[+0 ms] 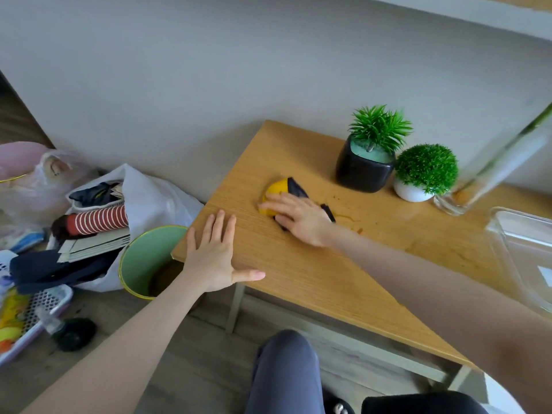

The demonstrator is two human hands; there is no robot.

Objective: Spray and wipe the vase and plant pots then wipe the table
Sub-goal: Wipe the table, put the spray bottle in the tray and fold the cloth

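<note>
My right hand (298, 218) presses a yellow and black cloth (279, 189) flat on the wooden table (298, 273), left of the pots. My left hand (216, 253) lies flat and spread near the table's left front corner, holding nothing. A black square pot (360, 171) with a spiky green plant stands at the back of the table. Beside it on the right is a small white pot (410, 191) with a round green bush. A clear glass vase (478, 186) with stems leans at the far right. Small dark marks and a wet streak (346, 218) show near the cloth.
A clear plastic box (525, 252) sits at the table's right edge. On the floor to the left stand a green bin (143, 255), a white bag (149, 189) full of items, a basket (35, 312) and a small spray bottle (64, 331). My knee (283, 369) is below the table's front edge.
</note>
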